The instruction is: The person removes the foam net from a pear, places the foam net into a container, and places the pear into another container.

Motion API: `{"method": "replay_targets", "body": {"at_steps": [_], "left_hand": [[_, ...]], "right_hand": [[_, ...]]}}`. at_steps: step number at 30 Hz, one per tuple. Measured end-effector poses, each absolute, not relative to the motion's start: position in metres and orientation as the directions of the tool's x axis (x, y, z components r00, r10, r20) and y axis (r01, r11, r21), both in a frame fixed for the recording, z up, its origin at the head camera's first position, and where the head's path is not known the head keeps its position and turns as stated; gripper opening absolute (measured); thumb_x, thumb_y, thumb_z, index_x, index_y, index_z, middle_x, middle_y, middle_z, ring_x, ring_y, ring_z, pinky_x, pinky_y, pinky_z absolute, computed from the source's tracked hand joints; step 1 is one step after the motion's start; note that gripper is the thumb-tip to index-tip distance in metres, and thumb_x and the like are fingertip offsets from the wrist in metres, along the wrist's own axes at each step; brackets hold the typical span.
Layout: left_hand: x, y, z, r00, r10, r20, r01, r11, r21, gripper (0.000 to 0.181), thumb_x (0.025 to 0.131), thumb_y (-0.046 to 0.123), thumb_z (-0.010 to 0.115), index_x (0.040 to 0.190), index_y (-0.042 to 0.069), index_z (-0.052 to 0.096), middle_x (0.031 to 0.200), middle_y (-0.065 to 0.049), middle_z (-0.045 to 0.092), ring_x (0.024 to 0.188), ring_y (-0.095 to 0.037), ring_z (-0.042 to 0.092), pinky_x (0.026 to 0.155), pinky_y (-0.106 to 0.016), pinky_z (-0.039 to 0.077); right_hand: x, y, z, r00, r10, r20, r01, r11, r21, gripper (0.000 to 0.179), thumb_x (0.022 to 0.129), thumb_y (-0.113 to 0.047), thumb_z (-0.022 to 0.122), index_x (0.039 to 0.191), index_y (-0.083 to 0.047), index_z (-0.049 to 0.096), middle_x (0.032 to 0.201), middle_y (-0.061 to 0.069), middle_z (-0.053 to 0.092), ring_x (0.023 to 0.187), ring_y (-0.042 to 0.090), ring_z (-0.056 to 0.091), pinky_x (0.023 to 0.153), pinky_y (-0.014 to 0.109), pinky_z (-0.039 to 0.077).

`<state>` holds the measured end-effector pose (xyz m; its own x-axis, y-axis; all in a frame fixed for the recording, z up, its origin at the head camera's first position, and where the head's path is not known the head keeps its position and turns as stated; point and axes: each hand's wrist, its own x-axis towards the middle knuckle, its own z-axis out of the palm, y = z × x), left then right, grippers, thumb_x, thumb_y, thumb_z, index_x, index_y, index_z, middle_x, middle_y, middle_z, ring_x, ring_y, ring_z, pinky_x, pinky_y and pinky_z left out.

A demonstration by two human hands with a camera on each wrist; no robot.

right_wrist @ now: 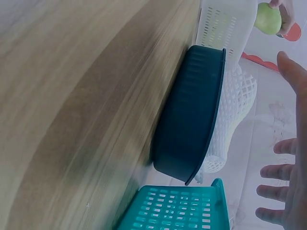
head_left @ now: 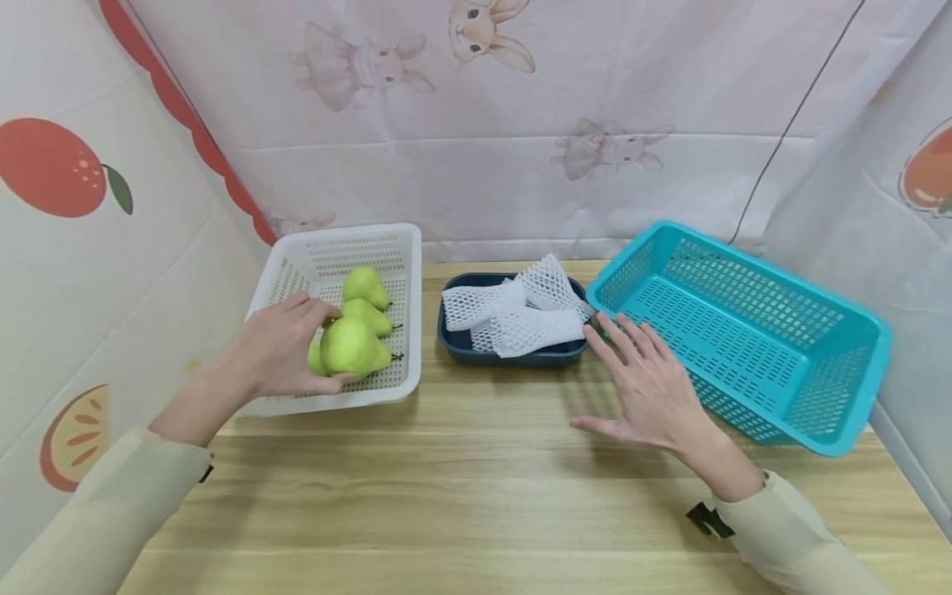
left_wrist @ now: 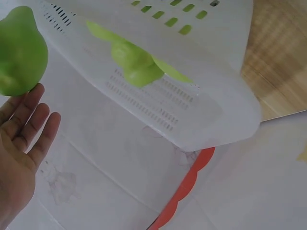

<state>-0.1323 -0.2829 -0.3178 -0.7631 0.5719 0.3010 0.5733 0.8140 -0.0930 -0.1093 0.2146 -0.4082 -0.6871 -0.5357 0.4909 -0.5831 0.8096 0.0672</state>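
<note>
My left hand [head_left: 283,347] grips a green pear [head_left: 351,344] between thumb and fingers, over the white basket [head_left: 414,306]. In the left wrist view this pear [left_wrist: 21,52] is up above the basket's rim. Other pears [head_left: 364,286] lie in the basket, partly hidden by the held one. My right hand [head_left: 650,387] holds nothing, its fingers spread and thumb out. It hovers between the dark blue box [head_left: 521,360] and the turquoise basket [head_left: 732,351], fingertips near both rims. White foam net sleeves [head_left: 537,332] are heaped in the box.
All the containers stand on a wooden table [head_left: 446,487], along its back edge. Behind them hangs a cloth [head_left: 506,190] printed with rabbits, and fruit-printed sheets close off both sides. A thin dark cord [head_left: 781,140] runs down the back cloth.
</note>
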Motion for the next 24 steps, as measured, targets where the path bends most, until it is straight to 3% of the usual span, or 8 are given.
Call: {"method": "replay_targets", "body": {"at_steps": [11, 24], "left_hand": [[-0.143, -0.283, -0.330, -0.792, 0.584, 0.180, 0.570, 0.812, -0.124, 0.076, 0.062, 0.059, 0.087, 0.112, 0.004, 0.068, 0.106, -0.012, 0.073, 0.100, -0.029, 0.068, 0.078, -0.045, 0.062], [-0.158, -0.269, -0.342, -0.789, 0.611, 0.063, 0.591, 0.784, -0.191, 0.080, 0.067, 0.066, 0.083, 0.116, 0.005, 0.067, 0.106, -0.011, 0.073, 0.098, -0.029, 0.066, 0.082, -0.044, 0.062]], "right_hand": [[-0.110, 0.214, -0.407, -0.694, -0.536, 0.480, -0.580, 0.812, 0.067, 0.125, 0.080, -0.102, 0.017, 0.158, -0.009, 0.048, 0.164, 0.018, 0.046, 0.150, 0.043, 0.045, 0.124, 0.061, 0.037], [-0.112, 0.213, -0.408, -0.684, -0.546, 0.484, -0.590, 0.804, 0.074, 0.125, 0.080, -0.102, 0.020, 0.158, -0.009, 0.047, 0.163, 0.018, 0.048, 0.149, 0.043, 0.046, 0.123, 0.062, 0.037]]}}
